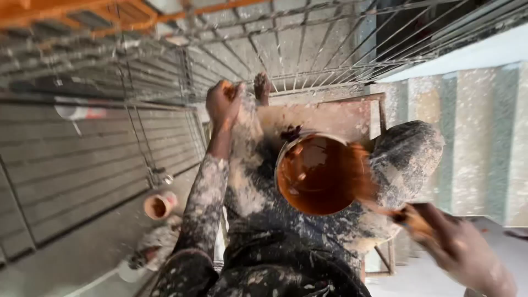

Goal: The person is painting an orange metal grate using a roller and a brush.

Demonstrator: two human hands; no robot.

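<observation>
My right hand [454, 242] is at the lower right, gripping the handle of a paintbrush [385, 206]. The brush's blurred, orange-brown bristles are at the right rim of a round paint bucket [316, 176]. The bucket holds glossy orange-brown paint and sits between my paint-spattered legs [407, 154]. My left hand [223, 102] is raised above my left knee and curled into a fist with orange stains on it. I see nothing held in it. My bare foot [262, 87] rests near a metal grille.
A rusty metal stand [352, 118] is under me, and a grey metal grille [330, 49] is ahead with an orange-painted bar [82, 14] at the top left. Far below on the floor are a small pot of paint [159, 205], a white bowl [129, 271] and a ribbed shutter wall [66, 159].
</observation>
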